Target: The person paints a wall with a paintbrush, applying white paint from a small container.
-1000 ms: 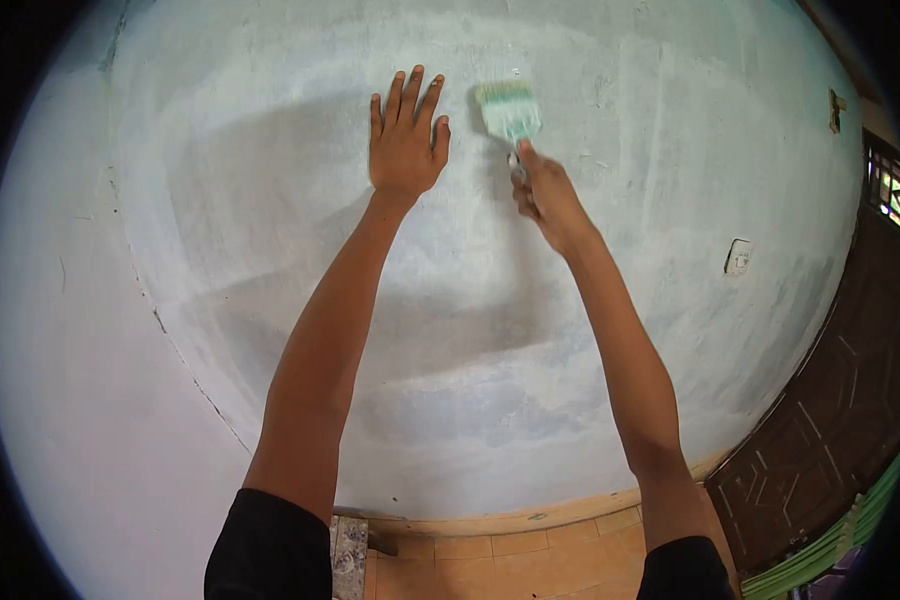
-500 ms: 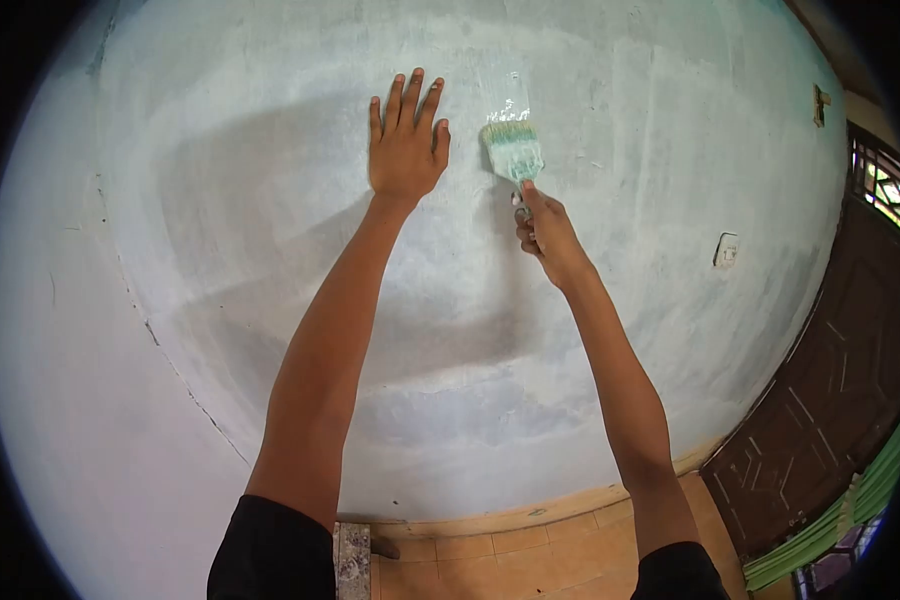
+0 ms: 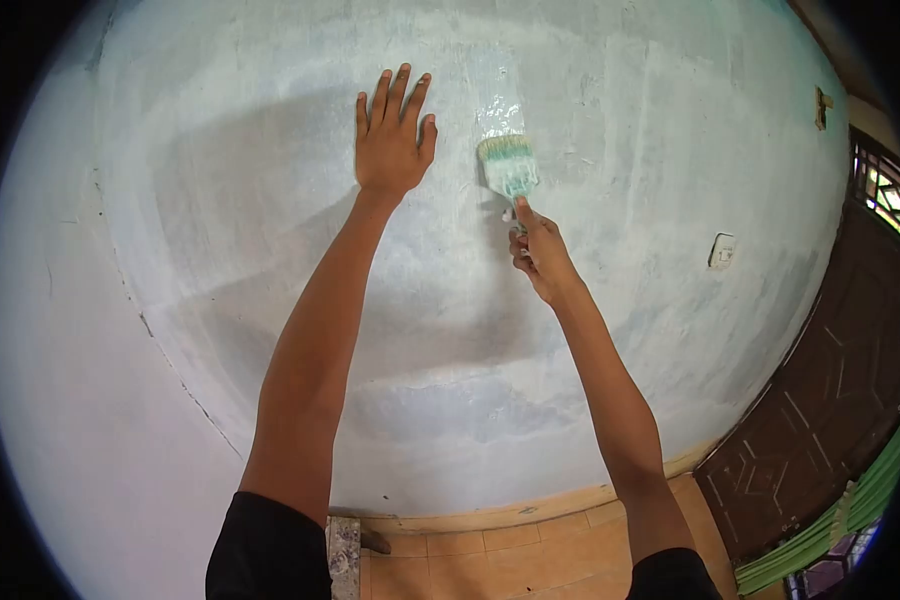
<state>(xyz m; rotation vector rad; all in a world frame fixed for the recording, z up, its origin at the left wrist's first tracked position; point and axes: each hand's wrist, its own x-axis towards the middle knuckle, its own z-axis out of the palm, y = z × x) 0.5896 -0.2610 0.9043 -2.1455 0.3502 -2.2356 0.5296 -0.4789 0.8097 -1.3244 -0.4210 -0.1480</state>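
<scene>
My right hand [image 3: 542, 250] is wrapped round the handle of a wide paintbrush [image 3: 511, 170], whose bristles point up and touch the wall [image 3: 440, 270]. Pale green paint coats the brush's lower bristles and ferrule. Just above the bristle tips, a wet, shiny streak of paint [image 3: 498, 108] runs upward. To the left of the brush, my left hand [image 3: 393, 140] lies flat on the wall with its fingers spread, holding nothing. The wall's surface is patchy, whitish and pale grey-green.
A white switch plate [image 3: 722, 251] is on the wall at right, with a small brownish fitting [image 3: 822, 108] higher up. Beyond stand a dark brown door [image 3: 820, 400] and a green curtain [image 3: 830, 525]. Orange floor tiles [image 3: 490, 565] and a stone-patterned block edge [image 3: 344, 555] lie below.
The paintbrush in my right hand has moved down the wall, and the wet streak above it is longer. My left hand stays flat on the wall; the view has shifted slightly.
</scene>
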